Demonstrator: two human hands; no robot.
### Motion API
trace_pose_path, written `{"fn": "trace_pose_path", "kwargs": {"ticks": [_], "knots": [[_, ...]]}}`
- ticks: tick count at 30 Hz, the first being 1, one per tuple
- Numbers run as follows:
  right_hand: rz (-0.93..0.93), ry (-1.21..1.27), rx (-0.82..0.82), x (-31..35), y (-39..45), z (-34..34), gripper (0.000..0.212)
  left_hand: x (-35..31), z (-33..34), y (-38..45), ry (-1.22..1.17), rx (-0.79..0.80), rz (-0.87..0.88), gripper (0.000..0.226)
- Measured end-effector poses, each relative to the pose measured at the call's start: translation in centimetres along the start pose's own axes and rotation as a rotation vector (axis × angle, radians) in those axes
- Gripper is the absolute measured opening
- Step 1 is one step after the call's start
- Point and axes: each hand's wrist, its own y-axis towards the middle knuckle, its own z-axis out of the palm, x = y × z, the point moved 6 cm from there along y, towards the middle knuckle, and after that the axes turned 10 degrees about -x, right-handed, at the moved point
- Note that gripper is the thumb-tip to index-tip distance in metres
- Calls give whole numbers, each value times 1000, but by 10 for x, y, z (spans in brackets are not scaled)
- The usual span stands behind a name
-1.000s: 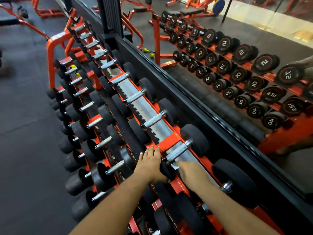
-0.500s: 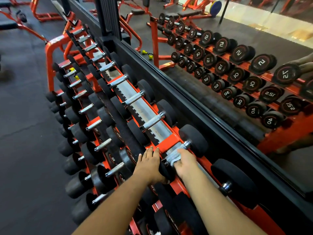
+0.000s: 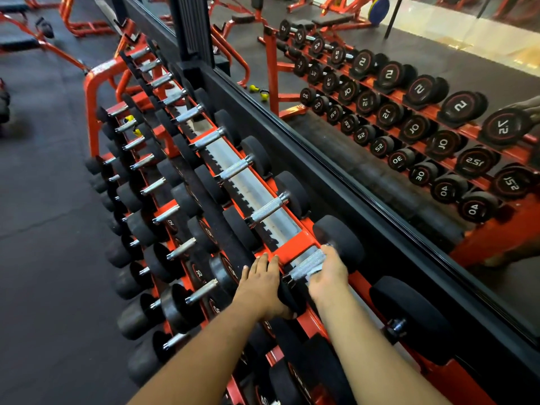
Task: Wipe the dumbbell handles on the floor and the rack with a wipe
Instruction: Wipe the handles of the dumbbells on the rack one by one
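Observation:
A long orange rack (image 3: 295, 242) holds rows of black dumbbells with knurled steel handles. On the top row, my right hand (image 3: 328, 274) curls round the handle (image 3: 306, 263) of a large dumbbell, with a pale wipe (image 3: 315, 270) pinched under the fingers against the steel. My left hand (image 3: 261, 283) rests flat, fingers straight, on that dumbbell's near black head (image 3: 290, 296). The far head (image 3: 340, 241) sits against the mirror side. Most of the wipe is hidden under my right hand.
A mirror wall (image 3: 380, 127) runs along the rack's right side and reflects the dumbbells. Another big dumbbell (image 3: 409, 317) lies nearer on the top row. Lower rows of dumbbells (image 3: 175, 252) fill the left. Dark rubber floor (image 3: 43, 229) lies further left, with benches beyond.
My right hand has slid with the wipe from the rack bed below the handle up along the handle toward the far head. My left hand stays on the near head.

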Motion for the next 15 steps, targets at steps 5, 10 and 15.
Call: {"fn": "trace_pose_path", "kwargs": {"ticks": [5,10,15], "knots": [[124,-255,158,-36,-9,9,25,-1,0,0,8,-2,5,144],[-39,5,52,2,22,3,52,1,0,0,-5,-1,2,144],[-1,2,-45,9,15,5,34,1,1,1,-2,3,6,144]]}}
